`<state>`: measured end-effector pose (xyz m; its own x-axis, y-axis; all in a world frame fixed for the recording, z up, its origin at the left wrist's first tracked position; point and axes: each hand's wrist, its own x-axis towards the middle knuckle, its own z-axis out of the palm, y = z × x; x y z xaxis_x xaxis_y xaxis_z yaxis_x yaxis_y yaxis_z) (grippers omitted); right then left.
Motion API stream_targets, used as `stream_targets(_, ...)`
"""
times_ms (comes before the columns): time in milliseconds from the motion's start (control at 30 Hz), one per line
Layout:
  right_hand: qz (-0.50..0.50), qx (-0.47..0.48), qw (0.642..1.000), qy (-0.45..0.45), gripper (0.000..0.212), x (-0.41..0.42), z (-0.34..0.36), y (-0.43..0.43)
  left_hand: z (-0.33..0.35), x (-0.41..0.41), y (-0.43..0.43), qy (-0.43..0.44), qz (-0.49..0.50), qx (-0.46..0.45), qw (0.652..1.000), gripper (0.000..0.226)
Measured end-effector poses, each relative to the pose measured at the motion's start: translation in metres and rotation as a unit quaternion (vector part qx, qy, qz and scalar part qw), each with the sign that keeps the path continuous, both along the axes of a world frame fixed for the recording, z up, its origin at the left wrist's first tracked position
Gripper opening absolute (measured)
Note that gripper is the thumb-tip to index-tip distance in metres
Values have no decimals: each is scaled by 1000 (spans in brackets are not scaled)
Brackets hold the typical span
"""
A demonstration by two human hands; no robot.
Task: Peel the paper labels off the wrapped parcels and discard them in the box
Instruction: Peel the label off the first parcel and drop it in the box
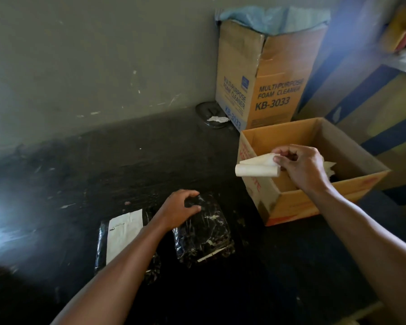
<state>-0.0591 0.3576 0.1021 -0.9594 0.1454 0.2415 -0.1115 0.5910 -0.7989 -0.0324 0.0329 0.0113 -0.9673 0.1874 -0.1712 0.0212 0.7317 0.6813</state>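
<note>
At three o'clock from the parcels, over the near-left rim of the open box (352, 146), the right hand (302, 167) pinches a curled white label (258, 167) between thumb and fingertips. The label is rolled on itself and hangs at the rim, partly over the box wall, not yet dropped in. Crumpled white paper (328, 166) shows inside the box behind the hand, so at least one scrap seems to have been discarded already, though how many I cannot tell.

On the dark desk (150, 148), toward six o'clock, lie two black-wrapped parcels side by side. The right parcel (209, 233) is bare of its label; only thin white shreds cling to the wrap, and a strip remains along its near edge. The left hand (178, 212) rests on its far-left corner, fingers curled down on the wrap, pinning rather than lifting it. The left parcel (108, 245) carries a whole white label (122, 233), partly crossed by the forearm.

So, by my reading: one parcel is stripped, its label is a release away from disposal, and one labelled parcel remains, plus the leftover strip. At twelve o'clock a taller carton (263, 73) stands against the wall.
</note>
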Motion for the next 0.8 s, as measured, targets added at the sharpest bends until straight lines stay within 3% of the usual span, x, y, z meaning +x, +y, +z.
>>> stream_targets(133, -66, -12, 998, -2, 30, -20, 0, 36, 20, -35, 47, -32, -29, 23, 999, 49)
stream_targets(367, -180, -47, 982, -29, 12, -54, -29, 71, 41, -82, 133, 1, -98, 26, 995, 56)
stream_targets(500, -169, -65, 981, -67, 7, -64, -50, 76, 30, -101, 165, 90, -139, -38, 985, 62)
stream_targets(567, -155, -52, 982, -96, 6, -72, -60, 77, 24, -110, 174, 92, -146, -61, 983, 66)
stream_targets(667, -116, -63, 981, -142, 26, -83, -75, 82, 17, -118, 181, 80, -141, -89, 983, 73)
stream_targets(800, -96, -98, 975, -177, 20, -87, -83, 81, 11, -121, 183, 91, -139, -120, 979, 78)
